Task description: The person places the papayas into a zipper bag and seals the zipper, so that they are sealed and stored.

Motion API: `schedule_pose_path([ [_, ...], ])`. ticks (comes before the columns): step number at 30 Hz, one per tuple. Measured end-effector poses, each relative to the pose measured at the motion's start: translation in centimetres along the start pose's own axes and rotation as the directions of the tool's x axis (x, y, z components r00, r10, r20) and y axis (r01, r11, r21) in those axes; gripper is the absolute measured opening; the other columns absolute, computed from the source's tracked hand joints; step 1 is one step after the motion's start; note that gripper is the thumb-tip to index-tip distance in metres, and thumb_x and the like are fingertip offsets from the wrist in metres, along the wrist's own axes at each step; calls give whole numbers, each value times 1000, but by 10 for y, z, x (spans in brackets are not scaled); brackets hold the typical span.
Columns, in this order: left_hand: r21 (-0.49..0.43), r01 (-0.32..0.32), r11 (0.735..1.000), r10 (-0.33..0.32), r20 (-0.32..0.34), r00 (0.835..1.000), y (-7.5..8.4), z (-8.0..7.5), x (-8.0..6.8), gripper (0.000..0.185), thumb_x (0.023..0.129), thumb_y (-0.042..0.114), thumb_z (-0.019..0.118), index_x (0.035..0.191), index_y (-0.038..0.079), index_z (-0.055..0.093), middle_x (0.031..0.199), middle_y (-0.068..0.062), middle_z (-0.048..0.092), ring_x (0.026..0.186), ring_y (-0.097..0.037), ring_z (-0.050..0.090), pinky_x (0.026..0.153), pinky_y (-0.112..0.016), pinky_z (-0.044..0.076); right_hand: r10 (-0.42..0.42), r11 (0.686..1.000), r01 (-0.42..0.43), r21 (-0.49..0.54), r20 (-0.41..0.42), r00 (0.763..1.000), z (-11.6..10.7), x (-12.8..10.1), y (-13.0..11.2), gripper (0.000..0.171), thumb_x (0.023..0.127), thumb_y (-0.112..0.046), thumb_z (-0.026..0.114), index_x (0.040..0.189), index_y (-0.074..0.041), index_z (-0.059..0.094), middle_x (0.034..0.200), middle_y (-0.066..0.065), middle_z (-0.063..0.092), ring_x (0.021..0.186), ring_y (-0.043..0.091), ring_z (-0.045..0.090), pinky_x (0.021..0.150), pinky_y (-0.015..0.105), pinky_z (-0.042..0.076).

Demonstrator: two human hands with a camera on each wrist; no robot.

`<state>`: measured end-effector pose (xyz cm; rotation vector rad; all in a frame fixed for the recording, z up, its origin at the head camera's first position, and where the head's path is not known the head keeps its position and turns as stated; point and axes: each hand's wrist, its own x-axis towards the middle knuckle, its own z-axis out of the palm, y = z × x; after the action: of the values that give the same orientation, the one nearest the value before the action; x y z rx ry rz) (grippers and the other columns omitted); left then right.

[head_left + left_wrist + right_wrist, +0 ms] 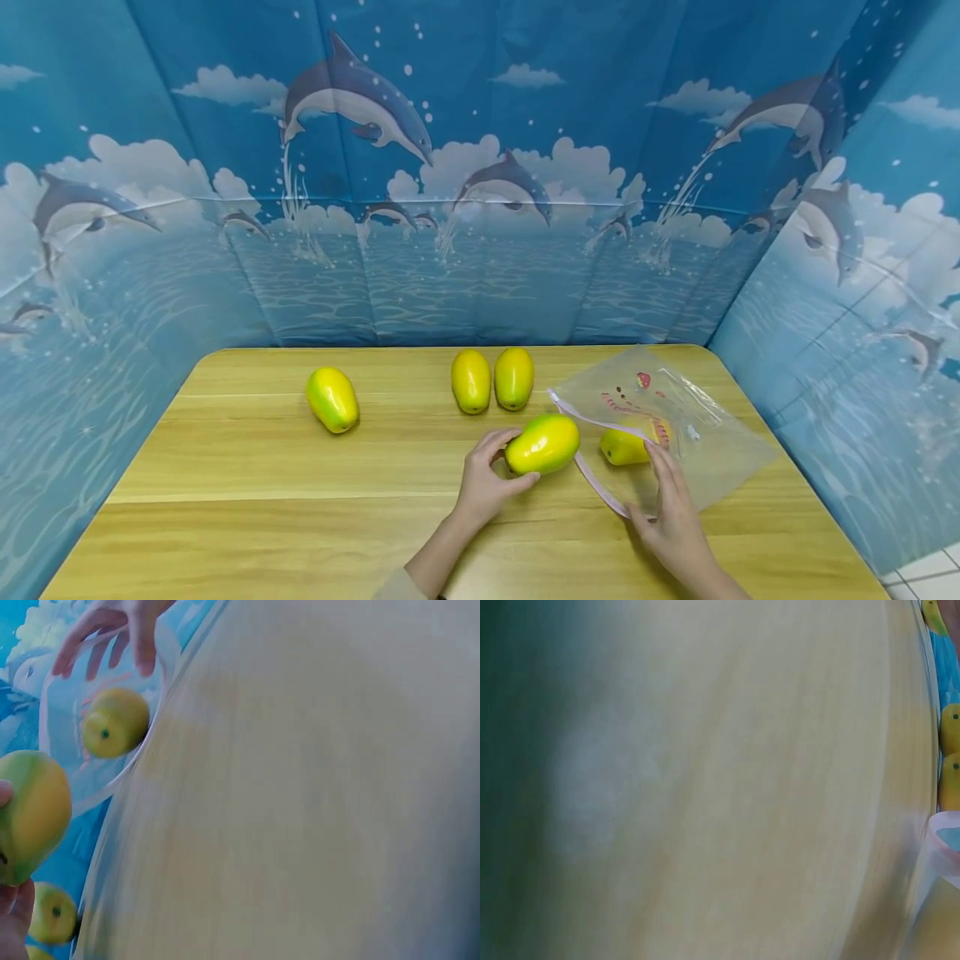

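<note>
My left hand (483,479) grips a yellow-green mango (543,444) above the table, just left of a clear zip bag's mouth. In the left wrist view only its fingertips show round that mango (37,817). The zip bag (723,454) lies on the right of the table, with a pink rim and red print. Inside it, near the mouth, sits another mango (621,447). My right hand (675,521) touches the bag's rim, fingers and thumb spread apart across the mouth, which gapes in the left wrist view. The right wrist view shows just part of the pink rim (945,819).
Two mangoes stand side by side at the back middle, one (471,382) close to the other (514,379). A further mango (332,400) lies at the left of the wooden table (262,517). A dolphin-print curtain (480,275) hangs behind and along both sides.
</note>
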<state>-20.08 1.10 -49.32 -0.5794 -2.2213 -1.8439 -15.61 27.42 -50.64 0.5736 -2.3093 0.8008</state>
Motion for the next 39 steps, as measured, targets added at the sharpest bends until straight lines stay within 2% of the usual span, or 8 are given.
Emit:
schedule_pose_path([
  [4,14,-20,1000,19,35,999,-12,14,1,53,68,13,80,115,7,59,113,-7,58,103,-21,54,81,-28,50,-3,1000,3,-10,2,1000,0,0,0,83,88,-55,39,136,11,27,133,33,32,135,8,15,111,16,10],
  [8,28,-66,997,64,65,996,-14,25,3,52,69,17,79,116,7,59,112,-5,59,102,-15,54,80,-24,50,-3,1000,3,-3,6,1000,0,-1,0,83,88,-54,39,136,12,27,132,34,31,135,9,15,111,17,10],
  [11,23,-60,998,58,85,995,-13,33,4,52,70,17,79,117,7,58,113,-4,58,103,-13,53,80,-23,49,-3,1000,3,9,10,1000,-1,0,0,82,88,-52,40,136,12,26,132,35,31,135,9,15,111,17,10],
  [23,40,-47,998,44,70,997,-15,50,8,52,69,15,80,116,7,59,111,-3,59,100,-10,53,78,-20,49,-3,999,2,33,27,1000,-1,0,0,78,85,-45,45,137,12,27,133,34,30,134,6,15,110,15,11],
  [27,37,-32,999,29,83,996,-15,55,11,52,69,16,79,117,8,59,112,-3,59,100,-10,53,78,-20,49,-5,999,3,49,46,999,-2,0,1,78,77,-21,63,137,11,26,134,34,29,134,7,15,110,16,11],
  [32,38,-50,998,46,96,994,-14,61,14,53,71,16,79,119,7,58,115,-6,58,103,-11,53,81,-20,48,-7,999,5,32,56,998,-3,2,0,101,47,20,73,137,12,26,133,32,31,134,8,15,111,17,11],
  [35,46,-57,997,52,108,993,-14,65,15,53,71,17,78,119,6,58,116,-7,58,104,-12,53,81,-20,48,-5,1000,4,19,55,998,-2,2,0,107,43,23,75,137,11,26,133,30,32,134,7,16,111,17,11],
  [39,58,-47,997,39,134,990,-14,69,17,52,72,16,78,119,6,58,117,-7,58,106,-11,53,83,-18,48,-18,999,16,43,57,998,-2,2,0,99,49,19,72,137,11,26,133,30,32,134,8,17,111,18,12],
])
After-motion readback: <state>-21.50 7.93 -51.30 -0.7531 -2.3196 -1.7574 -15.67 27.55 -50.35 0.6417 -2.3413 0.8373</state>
